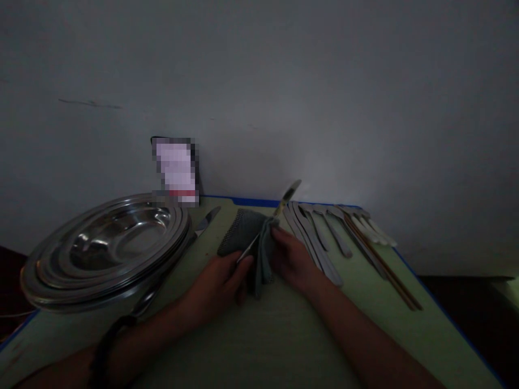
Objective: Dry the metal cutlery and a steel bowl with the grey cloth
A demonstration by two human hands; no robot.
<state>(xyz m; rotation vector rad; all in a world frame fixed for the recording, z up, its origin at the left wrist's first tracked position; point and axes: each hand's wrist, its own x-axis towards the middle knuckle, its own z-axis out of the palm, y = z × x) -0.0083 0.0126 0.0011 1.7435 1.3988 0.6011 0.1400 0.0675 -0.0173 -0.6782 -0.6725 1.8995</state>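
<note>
My left hand grips the handle of a table knife; the blade points to one o'clock. My right hand pinches grey cloth around it.

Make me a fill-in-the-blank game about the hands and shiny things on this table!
1. The left hand holds the handle of a ____.
2. The right hand holds a grayish ____ wrapped around it.
3. Stacked metal dishes sit on the ____ side of the table.
4. Two thin brown ____ lie on the right.

Missing words: knife; cloth; left; chopsticks.
</note>
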